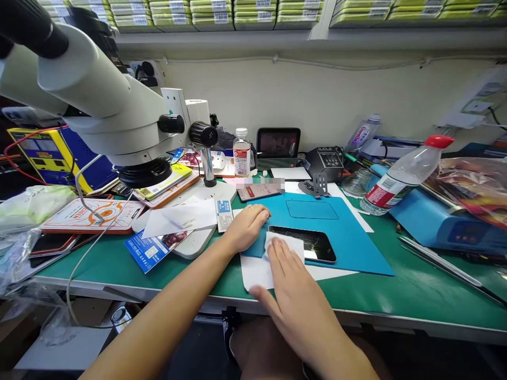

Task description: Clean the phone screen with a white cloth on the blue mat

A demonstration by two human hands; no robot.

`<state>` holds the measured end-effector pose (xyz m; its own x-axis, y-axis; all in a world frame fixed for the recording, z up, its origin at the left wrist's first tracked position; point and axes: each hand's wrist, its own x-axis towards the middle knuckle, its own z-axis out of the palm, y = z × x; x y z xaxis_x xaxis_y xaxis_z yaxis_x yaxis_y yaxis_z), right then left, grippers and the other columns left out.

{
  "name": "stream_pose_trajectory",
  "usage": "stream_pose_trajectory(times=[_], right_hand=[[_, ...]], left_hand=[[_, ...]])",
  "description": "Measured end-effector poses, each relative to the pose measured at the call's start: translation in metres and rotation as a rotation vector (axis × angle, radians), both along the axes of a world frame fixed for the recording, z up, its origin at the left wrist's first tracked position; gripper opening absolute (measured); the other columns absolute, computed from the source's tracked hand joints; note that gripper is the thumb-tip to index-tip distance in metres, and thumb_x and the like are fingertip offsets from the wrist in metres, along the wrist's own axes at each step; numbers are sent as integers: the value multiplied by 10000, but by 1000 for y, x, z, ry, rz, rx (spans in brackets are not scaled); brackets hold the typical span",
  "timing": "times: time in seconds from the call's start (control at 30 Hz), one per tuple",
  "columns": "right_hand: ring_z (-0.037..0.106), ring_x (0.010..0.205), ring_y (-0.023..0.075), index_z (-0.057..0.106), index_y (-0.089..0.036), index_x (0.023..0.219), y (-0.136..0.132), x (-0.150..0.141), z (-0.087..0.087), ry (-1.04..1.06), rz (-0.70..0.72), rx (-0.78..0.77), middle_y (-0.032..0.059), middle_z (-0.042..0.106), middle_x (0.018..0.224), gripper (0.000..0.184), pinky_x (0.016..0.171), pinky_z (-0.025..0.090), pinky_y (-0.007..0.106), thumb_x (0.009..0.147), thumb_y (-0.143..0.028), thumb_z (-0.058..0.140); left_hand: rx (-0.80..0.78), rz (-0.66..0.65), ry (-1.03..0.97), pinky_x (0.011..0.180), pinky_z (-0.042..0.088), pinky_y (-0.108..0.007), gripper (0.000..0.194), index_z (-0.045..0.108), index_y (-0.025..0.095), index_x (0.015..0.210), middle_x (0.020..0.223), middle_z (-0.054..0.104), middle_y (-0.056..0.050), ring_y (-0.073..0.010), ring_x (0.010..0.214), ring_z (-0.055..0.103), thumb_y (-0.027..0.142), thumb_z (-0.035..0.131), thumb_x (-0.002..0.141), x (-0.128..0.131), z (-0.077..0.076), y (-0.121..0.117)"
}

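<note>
A phone (321, 245) with a dark, shiny face lies on a blue mat (356, 248). Its left part is covered by a white wipe (296, 244), which looks like paper or thin cloth. My right hand (291, 274) lies over that wipe, fingers together and pressing it on the phone, thumb out to the left. Beside the phone's upper left corner, my left hand (249, 228) rests at the mat's left edge with its fingers curled. Its palm side is hidden, so I cannot see whether anything is in it. Behind the phone, the mat carries a drawn rounded outline (312, 209).
A microscope (114, 116) looms at the left over a white base (198, 240). Another phone (259, 189) with a lit screen lies behind my left hand. At the right are a red-capped bottle (404, 179), tweezers (443, 264) and a blue box (435, 221).
</note>
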<state>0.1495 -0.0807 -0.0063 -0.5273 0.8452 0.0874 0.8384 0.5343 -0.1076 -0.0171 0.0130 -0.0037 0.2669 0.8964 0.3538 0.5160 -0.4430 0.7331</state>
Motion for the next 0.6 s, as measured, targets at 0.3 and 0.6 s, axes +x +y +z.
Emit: stream_pose_trajectory(times=[0.3, 0.6], right_hand=[[324, 1476, 329, 356, -40, 1541, 28, -3, 9, 62, 110, -55, 205, 313, 1595, 804, 1177, 349, 544, 1002, -631, 267], [313, 1477, 368, 226, -72, 1595, -2, 31, -28, 23, 127, 190, 175, 254, 1627, 835, 1114, 444, 564, 978, -611, 387]], left_hand=[[28, -15, 47, 939, 436, -362, 381, 593, 205, 932, 1007, 674, -53, -209, 968, 585, 344, 259, 1051, -2, -1, 2], [51, -32, 73, 947, 443, -362, 404, 583, 210, 912, 999, 678, -55, -208, 971, 592, 348, 231, 1055, -3, -2, 4]])
